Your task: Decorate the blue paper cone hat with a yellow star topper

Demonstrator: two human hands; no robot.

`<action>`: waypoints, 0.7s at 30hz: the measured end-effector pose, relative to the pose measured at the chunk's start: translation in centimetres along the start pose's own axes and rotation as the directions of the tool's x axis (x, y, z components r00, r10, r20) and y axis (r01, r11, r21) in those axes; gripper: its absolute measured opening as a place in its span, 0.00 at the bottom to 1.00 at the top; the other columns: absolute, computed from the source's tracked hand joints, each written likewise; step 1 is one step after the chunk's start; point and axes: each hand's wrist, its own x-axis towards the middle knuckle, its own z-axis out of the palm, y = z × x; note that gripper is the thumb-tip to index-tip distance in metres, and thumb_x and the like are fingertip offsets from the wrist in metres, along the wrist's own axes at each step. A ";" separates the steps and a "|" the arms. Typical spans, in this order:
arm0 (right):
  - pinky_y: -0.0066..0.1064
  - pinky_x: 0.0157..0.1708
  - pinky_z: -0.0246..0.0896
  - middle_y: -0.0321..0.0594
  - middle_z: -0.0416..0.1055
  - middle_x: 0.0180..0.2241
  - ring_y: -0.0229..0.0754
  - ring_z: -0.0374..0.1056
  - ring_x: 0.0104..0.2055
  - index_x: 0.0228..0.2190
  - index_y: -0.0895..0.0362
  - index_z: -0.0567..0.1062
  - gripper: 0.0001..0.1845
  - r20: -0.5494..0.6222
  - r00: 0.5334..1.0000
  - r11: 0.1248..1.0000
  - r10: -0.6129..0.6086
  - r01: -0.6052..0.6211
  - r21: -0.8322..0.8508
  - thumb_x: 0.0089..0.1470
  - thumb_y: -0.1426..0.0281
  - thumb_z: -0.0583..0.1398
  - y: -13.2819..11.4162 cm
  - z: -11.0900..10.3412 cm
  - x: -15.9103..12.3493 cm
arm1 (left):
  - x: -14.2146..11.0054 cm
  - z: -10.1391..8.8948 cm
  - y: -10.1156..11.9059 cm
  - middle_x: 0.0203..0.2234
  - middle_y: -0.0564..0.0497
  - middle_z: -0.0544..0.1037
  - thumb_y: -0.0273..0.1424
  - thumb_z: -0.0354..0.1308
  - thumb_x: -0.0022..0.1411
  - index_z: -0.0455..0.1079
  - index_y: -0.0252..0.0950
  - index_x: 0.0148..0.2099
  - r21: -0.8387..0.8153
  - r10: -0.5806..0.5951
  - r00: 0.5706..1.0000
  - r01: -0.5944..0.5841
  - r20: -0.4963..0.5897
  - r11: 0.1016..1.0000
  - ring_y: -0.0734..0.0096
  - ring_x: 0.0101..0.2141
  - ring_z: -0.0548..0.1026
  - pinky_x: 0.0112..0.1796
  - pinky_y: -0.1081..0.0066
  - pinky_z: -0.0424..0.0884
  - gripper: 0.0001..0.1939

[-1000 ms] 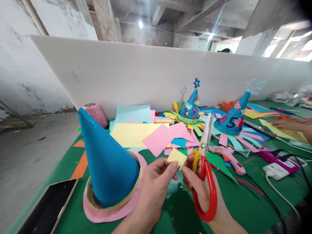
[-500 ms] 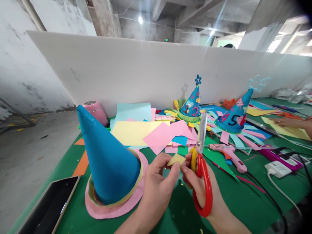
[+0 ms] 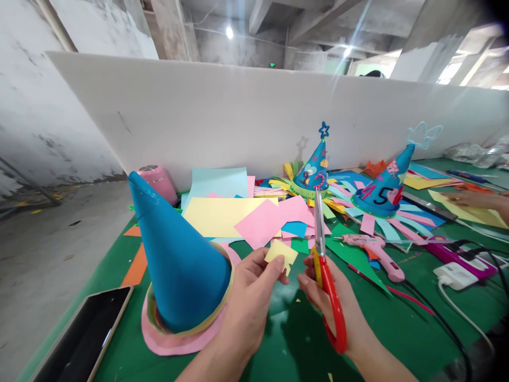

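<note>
Between thumb and fingers, my left hand (image 3: 254, 292) pinches a small piece of yellow paper (image 3: 281, 253) with notched lower edges. My right hand (image 3: 332, 297) is closed round scissors (image 3: 331, 297) with red and yellow handles, their blades together and pointing up and away. A gap separates the scissors from the paper. Left of my left hand stands a blue paper cone hat (image 3: 181, 270), its tip leaning left, on a pink brim (image 3: 170, 347) with a yellow band round the base.
A phone (image 3: 85, 334) lies at the front left. Coloured sheets (image 3: 222, 216) spread behind my hands. Two decorated cone hats (image 3: 312, 170) stand farther back. To the right are a pink glue gun (image 3: 376, 252) and a purple power strip (image 3: 457, 257) with cables. Another person's hand (image 3: 473, 200) rests at far right.
My hands have moved apart. The yellow paper has turned and shows more of its face, with its notches visible. The scissors have tilted left, away from upright.
</note>
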 end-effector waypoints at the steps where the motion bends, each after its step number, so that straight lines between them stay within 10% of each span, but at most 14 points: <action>1: 0.23 0.19 0.51 0.27 0.59 0.20 0.32 0.56 0.20 0.31 0.56 0.65 0.17 -0.005 1.000 1.000 -0.002 0.002 0.014 0.39 0.63 0.64 0.0 -0.2 -0.2 | 0.0 0.0 -0.1 0.19 0.54 0.68 0.31 0.55 0.53 0.68 0.35 0.26 -0.008 -0.010 1.000 0.010 0.003 1.000 0.76 0.22 0.65 0.28 0.75 0.62 0.06; 9: 0.25 0.24 0.59 0.33 0.66 0.27 0.36 0.63 0.26 0.34 0.53 0.66 0.14 0.004 1.000 0.998 -0.026 0.026 0.053 0.44 0.64 0.62 -1.0 -0.8 0.0 | -0.3 0.7 0.0 0.17 0.55 0.67 0.29 0.56 0.50 0.67 0.34 0.24 0.136 -0.092 0.987 0.074 0.135 0.988 0.76 0.22 0.64 0.26 0.76 0.61 0.06; 21: 0.22 0.19 0.55 0.30 0.63 0.24 0.31 0.58 0.22 0.33 0.54 0.66 0.13 0.025 0.999 0.998 -0.024 0.022 0.059 0.45 0.64 0.61 -0.3 -0.8 -0.2 | 0.5 0.0 -1.1 0.19 0.55 0.67 0.33 0.55 0.54 0.63 0.34 0.24 0.034 -0.045 0.999 0.044 0.031 0.998 0.78 0.22 0.64 0.28 0.75 0.60 0.10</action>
